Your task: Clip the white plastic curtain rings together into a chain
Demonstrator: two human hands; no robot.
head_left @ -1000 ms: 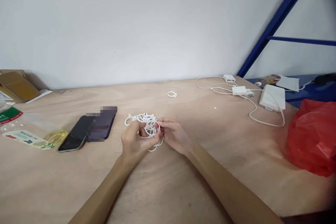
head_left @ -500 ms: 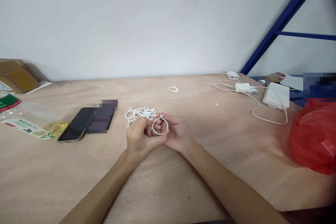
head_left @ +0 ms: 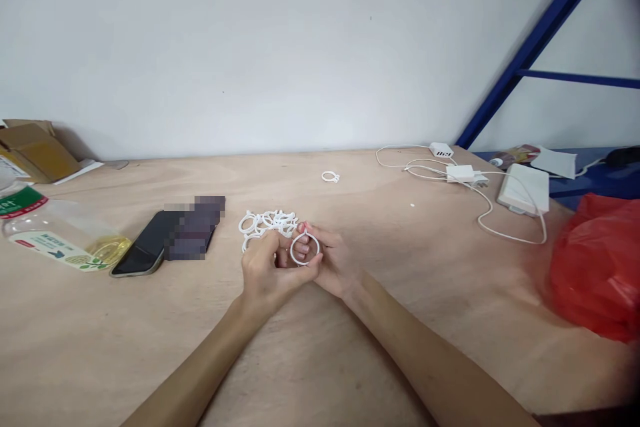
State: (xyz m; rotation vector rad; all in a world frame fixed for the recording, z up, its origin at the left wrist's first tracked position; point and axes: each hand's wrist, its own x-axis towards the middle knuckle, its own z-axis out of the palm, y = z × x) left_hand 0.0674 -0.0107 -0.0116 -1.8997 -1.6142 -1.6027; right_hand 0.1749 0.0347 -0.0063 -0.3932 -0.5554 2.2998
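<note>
Both my hands are closed on one white plastic ring clip (head_left: 305, 263), held upright just above the table. My left hand (head_left: 261, 273) grips its lower side, with the thumb along the bottom right of the ring. At the top, my right hand (head_left: 341, 265) pinches the clip's small tabs between its fingertips; the tabs are partly covered. Just behind my left hand lies a pile of similar white ring clips (head_left: 249, 223), some of them hidden by that hand. A single ring clip (head_left: 329, 177) rests farther back, apart from the pile.
Left of my hands are a smartphone (head_left: 143, 250), a blurred dark flat object (head_left: 193, 233) and a clear labelled bottle (head_left: 55, 233). A cardboard box (head_left: 43, 150) stands back left. White chargers and cables (head_left: 460, 173), a white box (head_left: 525, 190) and a red plastic bag (head_left: 595, 267) occupy the right.
The clip's tabs at the top have come closer together under my right fingertips. Both hands keep their hold, and the whole view has shifted slightly.
</note>
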